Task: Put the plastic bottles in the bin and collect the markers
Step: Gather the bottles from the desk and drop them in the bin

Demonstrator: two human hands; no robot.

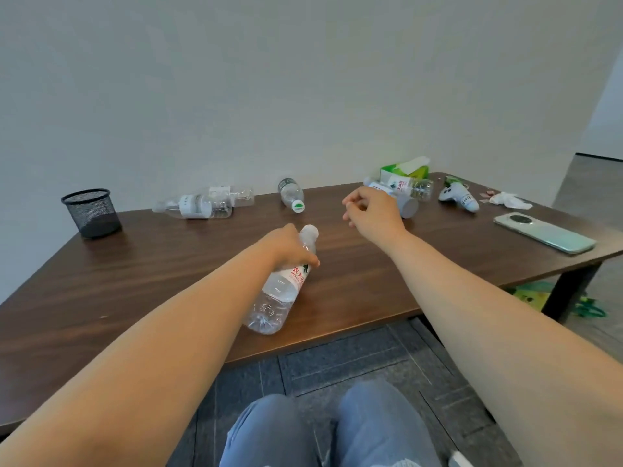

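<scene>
A clear plastic bottle [279, 291] is gripped at its shoulder by the left hand [286, 246], with fingers and thumb curled round it just below the white cap. It is held slanted over the middle of the counter [151, 281], cap toward twelve o'clock and base toward six. Whether the base rests on the wood cannot be told. A hold so near the neck is judged to suit lifting the bottle away to a bin, though no bin is seen.

The right hand [372, 212] is held above the counter at one o'clock from that bottle. Its fingers are loosely curled and nothing is seen in them. It is judged to be poised for the bottles lying just behind it.

Six bottles are counted, all on their sides:
- One is the bottle in the left hand.
- A pair of bottles [199, 205] lies together at eleven o'clock.
- A green-capped bottle [291, 193] lies alone at twelve.
- Two far bottles [413, 188] lie at one o'clock, one partly hidden by the right hand.

One black mesh cup [91, 214] stands at ten o'clock and is probably meant for the markers. No markers are seen.

From one to three o'clock there are one green tissue pack [404, 170], one white-and-blue controller [460, 197], one crumpled tissue [509, 200] and one phone [544, 235].
</scene>
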